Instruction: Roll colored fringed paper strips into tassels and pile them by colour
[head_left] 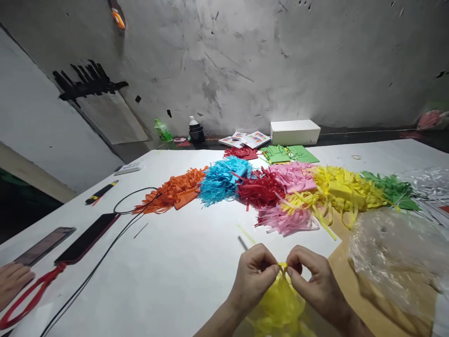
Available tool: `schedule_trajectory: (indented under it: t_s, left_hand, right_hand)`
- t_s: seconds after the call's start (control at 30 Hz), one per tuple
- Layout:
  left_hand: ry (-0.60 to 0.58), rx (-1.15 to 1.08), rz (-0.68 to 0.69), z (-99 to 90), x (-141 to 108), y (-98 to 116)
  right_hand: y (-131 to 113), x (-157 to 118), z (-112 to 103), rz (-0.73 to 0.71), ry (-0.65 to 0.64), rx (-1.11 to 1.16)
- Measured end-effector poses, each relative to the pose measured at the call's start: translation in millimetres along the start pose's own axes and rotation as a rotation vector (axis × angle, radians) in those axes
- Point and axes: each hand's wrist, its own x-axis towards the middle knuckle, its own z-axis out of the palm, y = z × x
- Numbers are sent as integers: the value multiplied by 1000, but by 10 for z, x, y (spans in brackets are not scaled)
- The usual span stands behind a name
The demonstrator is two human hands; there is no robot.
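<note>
A yellow fringed paper tassel [282,302] hangs at the bottom centre, its narrow top pinched between my two hands. My left hand [255,276] grips the left side of that top between thumb and forefinger. On the other side, my right hand [313,280] pinches it the same way, the fingertips of both hands close together. The tassel's lower strands are blurred and run toward the bottom edge. Beyond my hands lie heaps of fringed paper: orange [178,189], blue [224,180], red [261,187], pink [293,220], yellow [345,189] and green [389,187].
Clear plastic wrap [396,257] lies on brown paper at right. Two phones, one a black phone [87,238], a red strap [31,299], black cable [105,252] and a cutter [101,192] are at left. Another person's hand [13,283] rests there. A white box [295,132] stands behind.
</note>
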Motion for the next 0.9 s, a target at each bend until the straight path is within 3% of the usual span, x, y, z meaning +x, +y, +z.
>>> schedule_trajectory:
  t_s: [0.13, 0.2, 0.37, 0.6, 0.7, 0.9]
  left_hand:
    - [4, -54, 5, 27, -27, 25]
    - [-35, -165, -42, 39, -44, 6]
    - [-191, -402, -225, 36, -61, -107]
    - [-149, -170, 15, -8, -45, -100]
    - [-185, -207, 41, -2, -51, -61]
    - [-207, -390, -50, 30, -34, -36]
  right_hand:
    - [52, 22, -9, 195, -112, 444]
    - [81, 36, 15, 242, -91, 574]
    - [78, 44, 80, 278, 11, 625]
    - [81, 38, 85, 325, -157, 760]
    - [116, 39, 83, 288, -193, 814]
    - [155, -16, 116, 219, -57, 791]
